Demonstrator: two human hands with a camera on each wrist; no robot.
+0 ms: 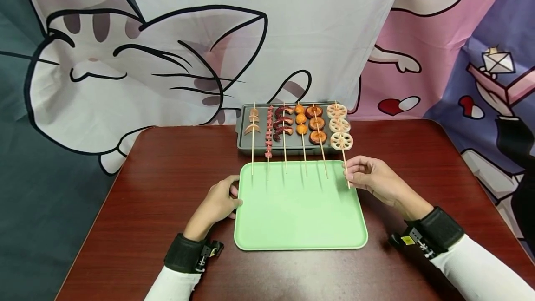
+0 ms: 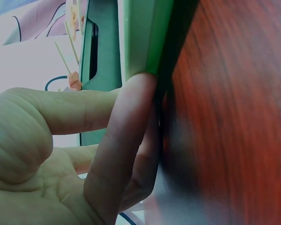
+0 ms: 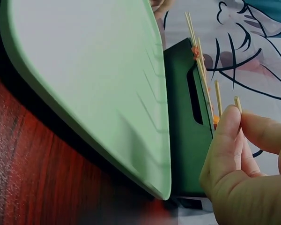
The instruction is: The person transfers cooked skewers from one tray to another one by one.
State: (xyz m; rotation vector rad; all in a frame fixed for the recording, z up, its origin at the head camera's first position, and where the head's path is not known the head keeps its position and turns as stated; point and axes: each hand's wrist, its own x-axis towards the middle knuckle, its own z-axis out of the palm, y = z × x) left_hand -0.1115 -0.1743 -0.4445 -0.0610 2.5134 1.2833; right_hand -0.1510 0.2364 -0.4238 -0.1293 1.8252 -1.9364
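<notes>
My right hand (image 1: 350, 172) pinches the lower stick of a lotus root skewer (image 1: 341, 140) between thumb and fingers; the stick's end (image 3: 237, 101) shows above the fingertips in the right wrist view. The skewer's three slices lie on the right end of a grey grill tray (image 1: 244, 142), and its stick reaches over the far right corner of an empty green tray (image 1: 301, 217). My left hand (image 1: 223, 201) rests at the green tray's left rim (image 2: 141, 42), with fingers (image 2: 131, 117) pressed straight against the edge.
Several other skewers (image 1: 284, 127) of sausage, meat and orange pieces lie side by side on the grill tray, sticks pointing toward me over the green tray. Everything sits on a dark red wooden table (image 1: 167, 175). A cartoon cat cloth hangs behind.
</notes>
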